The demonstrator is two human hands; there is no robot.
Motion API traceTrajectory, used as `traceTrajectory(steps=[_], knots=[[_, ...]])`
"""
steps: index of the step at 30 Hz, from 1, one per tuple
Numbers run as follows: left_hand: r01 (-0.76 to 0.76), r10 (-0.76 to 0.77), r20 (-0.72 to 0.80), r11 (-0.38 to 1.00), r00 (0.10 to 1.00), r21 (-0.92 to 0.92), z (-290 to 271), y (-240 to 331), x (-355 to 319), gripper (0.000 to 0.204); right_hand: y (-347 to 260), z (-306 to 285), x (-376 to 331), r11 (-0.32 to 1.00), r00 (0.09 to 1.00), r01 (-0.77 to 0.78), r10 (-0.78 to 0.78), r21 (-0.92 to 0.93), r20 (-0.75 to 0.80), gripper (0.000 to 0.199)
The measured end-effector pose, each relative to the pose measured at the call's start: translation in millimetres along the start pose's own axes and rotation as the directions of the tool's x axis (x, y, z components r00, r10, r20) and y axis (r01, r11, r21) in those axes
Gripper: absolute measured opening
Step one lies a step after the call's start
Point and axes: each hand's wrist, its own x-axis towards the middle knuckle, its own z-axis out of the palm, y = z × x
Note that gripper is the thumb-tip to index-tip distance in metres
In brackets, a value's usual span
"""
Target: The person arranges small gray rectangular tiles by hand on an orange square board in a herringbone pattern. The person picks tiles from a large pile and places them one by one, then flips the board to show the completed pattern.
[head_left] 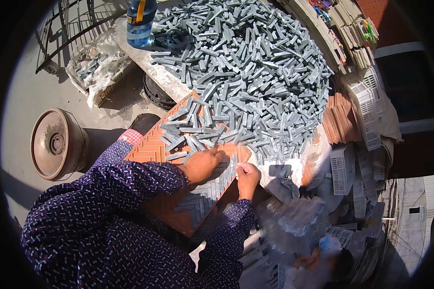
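Observation:
An orange tray [152, 148] with herringbone grooves lies tilted before me. Grey stone strips [197, 200] fill its grooves in the lower part, and loose ones lie across its upper part. My left hand [201, 165] is over the tray's middle, fingers bent and close together at the laid strips; whatever is in them is hidden. At the tray's right edge, my right hand [248, 179] has thumb and forefinger closed at the end of a pale grey stone strip [235, 160]. A large heap of loose strips [246, 72] rises just beyond both hands.
A blue-tinted bottle [141, 24] stands on the slab's left corner. Left are a crate with plastic wrap [99, 67] and a round brown drum [58, 143]. Stacked orange trays [341, 118] and white crates [366, 113] stand right. Another person [323, 265] is at lower right.

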Motion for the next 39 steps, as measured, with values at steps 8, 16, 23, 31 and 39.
traceTrajectory(steps=[8, 16, 23, 31, 39], knots=[[0.084, -0.082, 0.076, 0.996, 0.994, -0.023, -11.2, 9.5, 14.4, 0.041, -17.3, 1.9, -0.4, 0.938, 0.998, 0.029, -0.047, -0.345, -0.044, 0.011], [-0.046, 0.046, 0.045, 0.999, 0.998, -0.012, -11.3, 10.4, 14.3, 0.047, -39.8, 5.2, -6.9, 0.845, 0.997, 0.039, -0.072, -0.534, -0.041, 0.009], [0.002, 0.0, 0.115, 1.0, 0.993, -0.018, -16.7, 19.1, 23.6, 0.026, -29.6, -1.7, 1.5, 0.914, 1.0, -0.007, -0.001, -0.406, -0.02, 0.009], [0.031, -0.065, -0.223, 0.988, 0.973, -0.153, -74.5, -32.6, -28.1, 0.009, -80.1, 37.5, -31.0, 0.893, 0.934, 0.358, -0.344, -0.274, 0.101, 0.015], [-0.087, 0.096, -0.082, 0.99, 0.992, 0.114, -63.2, -22.9, -68.9, 0.022, -95.7, 79.9, -38.3, 0.75, 0.881, 0.468, -0.355, -0.467, 0.314, 0.029]])
